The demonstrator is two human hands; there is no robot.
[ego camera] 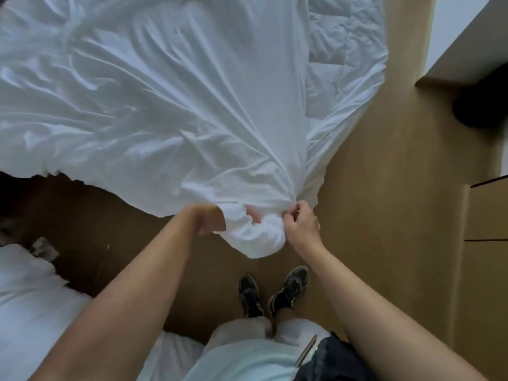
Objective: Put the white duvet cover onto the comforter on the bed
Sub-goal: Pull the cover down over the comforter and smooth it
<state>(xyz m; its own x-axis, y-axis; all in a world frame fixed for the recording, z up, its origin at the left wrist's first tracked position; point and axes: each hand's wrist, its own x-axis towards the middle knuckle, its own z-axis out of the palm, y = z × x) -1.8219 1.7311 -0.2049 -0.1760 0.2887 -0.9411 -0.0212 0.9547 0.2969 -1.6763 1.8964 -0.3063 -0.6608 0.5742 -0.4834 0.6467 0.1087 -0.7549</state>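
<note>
Corner of the white duvet cover (165, 92) sits bunched at 6 o'clock — left hand (210, 220) half buried, gripping it, right hand (301, 226) pinching. Comforter (346, 39) lies exposed at 1 o'clock. I judge an uneven pull would drag the cover askew, leaving that side bare.

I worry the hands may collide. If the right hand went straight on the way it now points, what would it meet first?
The bunched corner of the white duvet cover, which the right hand pinches. Just beyond that is probably the left hand, which grips the same bunch, though depth is unclear.
</note>
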